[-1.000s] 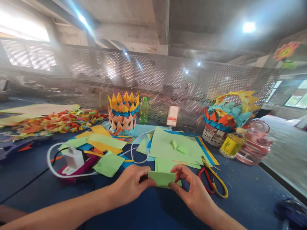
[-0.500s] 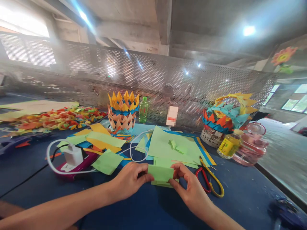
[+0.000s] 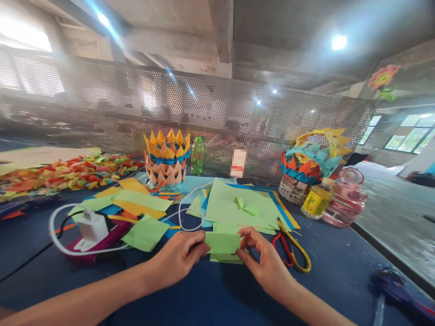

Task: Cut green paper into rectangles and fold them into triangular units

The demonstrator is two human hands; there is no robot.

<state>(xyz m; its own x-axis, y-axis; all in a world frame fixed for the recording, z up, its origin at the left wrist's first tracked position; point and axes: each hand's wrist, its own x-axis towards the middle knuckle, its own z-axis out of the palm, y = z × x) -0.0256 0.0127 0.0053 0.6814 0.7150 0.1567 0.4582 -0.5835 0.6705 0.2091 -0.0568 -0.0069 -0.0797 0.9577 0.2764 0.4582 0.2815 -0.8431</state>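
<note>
A small folded piece of green paper (image 3: 222,243) is stretched between my two hands above the dark blue table. My left hand (image 3: 185,254) pinches its left edge between thumb and fingers. At the right edge, my right hand (image 3: 260,254) grips it the same way. More green paper lies just behind and under the held piece. Beyond it rests a large green sheet (image 3: 224,203) with two small green folded bits on top. Scissors (image 3: 292,249) with one red and one yellow handle lie right of my right hand.
At left are a power strip (image 3: 117,233) with a white plug and cable, and a heap of folded paper pieces (image 3: 78,170). Behind stand a paper basket (image 3: 166,160), a green bottle (image 3: 197,157), another basket (image 3: 295,185), a yellow-labelled bottle (image 3: 316,201) and a pink bottle (image 3: 345,203).
The view has turned slightly right, so the table items appear further left. Both hands still hold the green paper, with little change in grip.
</note>
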